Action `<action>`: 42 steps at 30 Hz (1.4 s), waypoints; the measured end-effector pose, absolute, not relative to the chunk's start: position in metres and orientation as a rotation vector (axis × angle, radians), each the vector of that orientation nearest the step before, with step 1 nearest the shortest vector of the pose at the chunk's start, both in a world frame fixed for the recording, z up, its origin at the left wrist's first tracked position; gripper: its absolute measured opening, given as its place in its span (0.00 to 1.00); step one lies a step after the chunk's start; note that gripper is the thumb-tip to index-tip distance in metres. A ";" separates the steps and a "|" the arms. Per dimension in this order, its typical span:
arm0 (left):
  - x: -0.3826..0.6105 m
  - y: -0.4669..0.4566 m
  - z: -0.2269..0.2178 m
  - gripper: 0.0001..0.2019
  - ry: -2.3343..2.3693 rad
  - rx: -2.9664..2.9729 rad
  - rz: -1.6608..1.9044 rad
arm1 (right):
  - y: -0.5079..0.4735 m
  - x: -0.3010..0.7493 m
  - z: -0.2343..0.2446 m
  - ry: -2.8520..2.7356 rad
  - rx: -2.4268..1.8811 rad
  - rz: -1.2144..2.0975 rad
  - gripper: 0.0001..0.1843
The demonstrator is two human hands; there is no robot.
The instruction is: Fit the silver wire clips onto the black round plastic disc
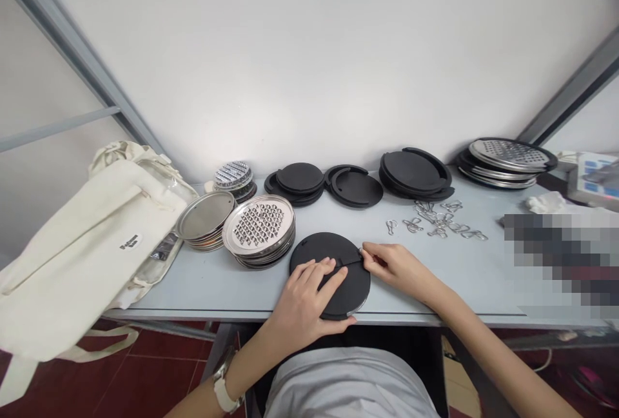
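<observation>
A round black disc [319, 253] with a slit running to its right edge lies at the table's front edge. A sliver of metal shows under its lower right rim. My left hand [304, 302] lies on the disc with fingers spread flat, pressing it down. My right hand [394, 266] is closed in a pinch at the disc's right edge, where the slit ends. What the fingertips hold is too small to make out.
The grey table [464, 276] also carries a stack of perforated metal grater discs [260, 229], plain metal discs [206, 217], several piles of black discs [414, 173], loose wire clips [438, 221], and a grater pile [507, 160] at far right. A cream bag [82, 244] sits left.
</observation>
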State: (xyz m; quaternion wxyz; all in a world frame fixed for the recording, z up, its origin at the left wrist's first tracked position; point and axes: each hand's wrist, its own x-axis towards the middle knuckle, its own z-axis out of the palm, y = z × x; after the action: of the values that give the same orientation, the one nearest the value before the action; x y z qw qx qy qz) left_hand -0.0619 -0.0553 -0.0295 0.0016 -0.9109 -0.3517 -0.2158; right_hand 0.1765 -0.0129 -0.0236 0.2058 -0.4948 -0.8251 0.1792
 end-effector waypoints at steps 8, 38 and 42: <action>-0.063 -0.054 -0.033 0.33 -1.097 -2.862 -0.701 | -0.014 0.178 -0.020 -2.342 -1.364 0.550 0.16; -0.063 -0.056 -0.028 0.34 -1.062 -2.861 -0.755 | -0.015 0.177 -0.027 -2.352 -1.381 0.455 0.16; -0.063 -0.056 -0.028 0.35 -1.059 -2.858 -0.758 | -0.015 0.177 -0.028 -2.350 -1.389 0.461 0.18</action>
State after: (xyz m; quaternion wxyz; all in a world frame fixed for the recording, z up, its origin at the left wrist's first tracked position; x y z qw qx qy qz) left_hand -0.0626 -0.0559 -0.0276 0.0005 -0.9100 -0.3371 -0.2413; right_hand 0.1772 -0.0146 -0.0275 0.1853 -0.4930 -0.8342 0.1637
